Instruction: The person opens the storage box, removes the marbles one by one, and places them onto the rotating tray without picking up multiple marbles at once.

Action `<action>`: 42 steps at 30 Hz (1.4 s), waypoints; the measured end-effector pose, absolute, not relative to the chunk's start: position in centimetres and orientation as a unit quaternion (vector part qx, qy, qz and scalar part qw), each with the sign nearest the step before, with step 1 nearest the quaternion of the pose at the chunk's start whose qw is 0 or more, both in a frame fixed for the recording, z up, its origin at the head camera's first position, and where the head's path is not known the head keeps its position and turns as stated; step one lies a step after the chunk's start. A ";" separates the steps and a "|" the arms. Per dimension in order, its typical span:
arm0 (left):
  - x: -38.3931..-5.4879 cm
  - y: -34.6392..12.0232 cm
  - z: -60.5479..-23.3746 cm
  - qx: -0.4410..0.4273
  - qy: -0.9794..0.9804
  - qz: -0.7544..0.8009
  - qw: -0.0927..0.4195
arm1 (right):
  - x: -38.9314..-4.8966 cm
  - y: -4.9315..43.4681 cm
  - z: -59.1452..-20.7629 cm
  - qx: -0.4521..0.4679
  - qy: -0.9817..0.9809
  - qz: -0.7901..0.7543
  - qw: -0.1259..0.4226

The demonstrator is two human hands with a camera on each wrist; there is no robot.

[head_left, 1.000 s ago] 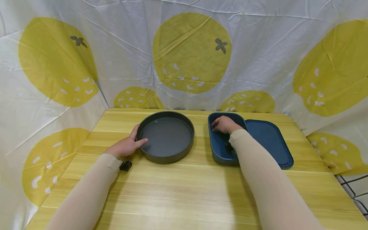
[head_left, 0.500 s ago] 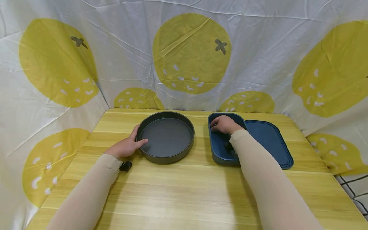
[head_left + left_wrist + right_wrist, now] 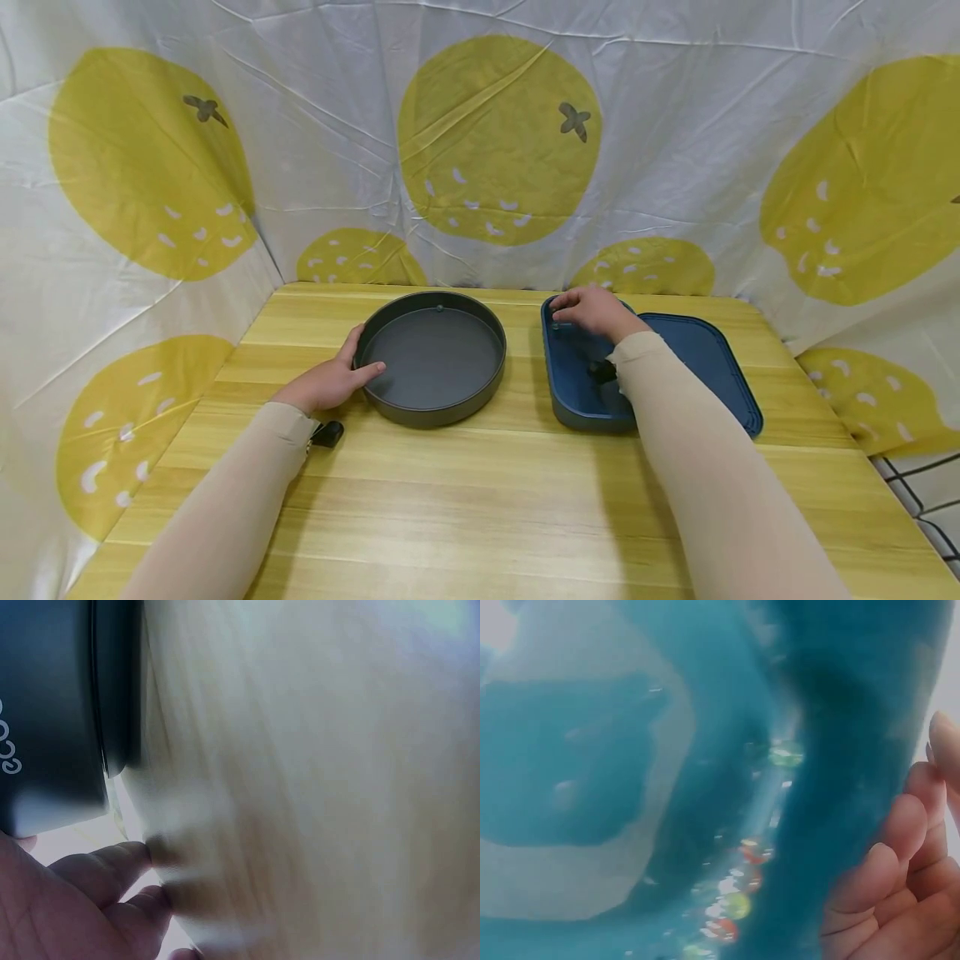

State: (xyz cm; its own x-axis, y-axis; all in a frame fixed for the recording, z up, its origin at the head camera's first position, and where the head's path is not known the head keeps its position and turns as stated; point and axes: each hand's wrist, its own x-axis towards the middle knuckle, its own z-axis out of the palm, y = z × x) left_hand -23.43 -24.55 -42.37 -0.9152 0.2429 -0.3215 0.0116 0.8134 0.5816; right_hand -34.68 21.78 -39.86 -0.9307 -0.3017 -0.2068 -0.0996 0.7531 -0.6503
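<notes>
A round dark grey pan [image 3: 438,358] stands left of centre on the wooden table. My left hand [image 3: 333,379] grips its left wall, the thumb over the rim and the fingers outside. One small glass marble [image 3: 439,308] lies against the pan's back inner wall. To the right is a blue rectangular container [image 3: 570,392]; several coloured glass marbles [image 3: 737,905] show along its inner edge in the right wrist view. My right hand [image 3: 600,312] is over the container's back part, fingers curled and fingertips close together. I cannot tell whether it holds anything.
A flat blue lid [image 3: 701,367] lies right of the container, partly behind the right sleeve [image 3: 712,467]. Small black wrist cameras [image 3: 327,433] sit under both wrists. A white curtain [image 3: 330,133] printed with yellow fruit encloses the table's back and sides.
My right hand has risen out of the container and moved slightly right and back. The marble in the pan has rolled right along the back wall. My left hand has stayed still.
</notes>
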 end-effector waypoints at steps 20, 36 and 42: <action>-23.5 -24.7 -42.7 0.068 0.932 0.297 0.196 | -33.2 14.7 -35.7 -0.168 0.895 -0.395 0.120; -23.4 -24.6 -42.5 0.069 0.928 0.312 0.191 | -31.8 7.2 -35.2 -0.222 0.875 -0.405 0.145; -23.5 -24.5 -42.5 0.070 0.926 0.315 0.195 | -31.5 6.1 -35.5 -0.236 0.876 -0.398 0.140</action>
State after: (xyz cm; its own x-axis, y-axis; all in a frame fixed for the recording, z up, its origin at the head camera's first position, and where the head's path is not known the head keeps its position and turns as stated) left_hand -23.48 -24.53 -42.47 -0.9141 0.2529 -0.3169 0.0069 0.7911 0.6116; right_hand -31.46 6.10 -35.51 -0.8494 -0.5247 -0.0567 -0.3027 0.5723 -0.7621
